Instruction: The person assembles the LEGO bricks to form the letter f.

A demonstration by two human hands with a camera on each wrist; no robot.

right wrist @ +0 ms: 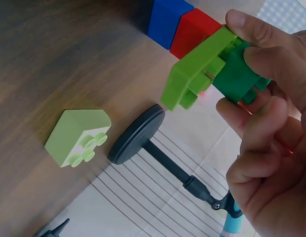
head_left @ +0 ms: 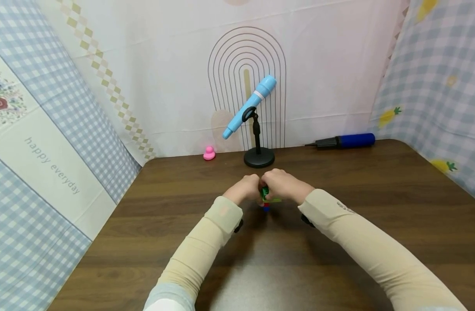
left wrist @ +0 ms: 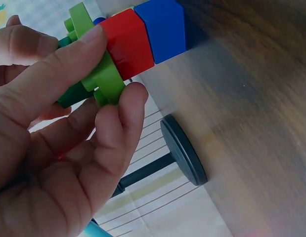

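Both hands meet around a stack of toy building blocks just in front of the microphone stand. My left hand (head_left: pixel 242 190) pinches the lime-green block (left wrist: pixel 111 79) with its thumb across the side. My right hand (head_left: pixel 285 186) holds the dark green block (right wrist: pixel 237 74), which sits against the studded side of the lime one. Below the lime block come a red block (left wrist: pixel 129 44) and a blue block (left wrist: pixel 161 29) at the bottom end. In the head view the hands cover most of the stack. A pale green studded block (right wrist: pixel 78 134) lies on the table nearby.
A black stand (head_left: pixel 259 157) holds a light blue toy microphone (head_left: pixel 249 106) behind the hands. To its left sits a pink duck-like toy (head_left: pixel 209 153). A blue and black hand pump (head_left: pixel 346 141) lies along the back edge of the wooden table (head_left: pixel 175 242), against the curtain.
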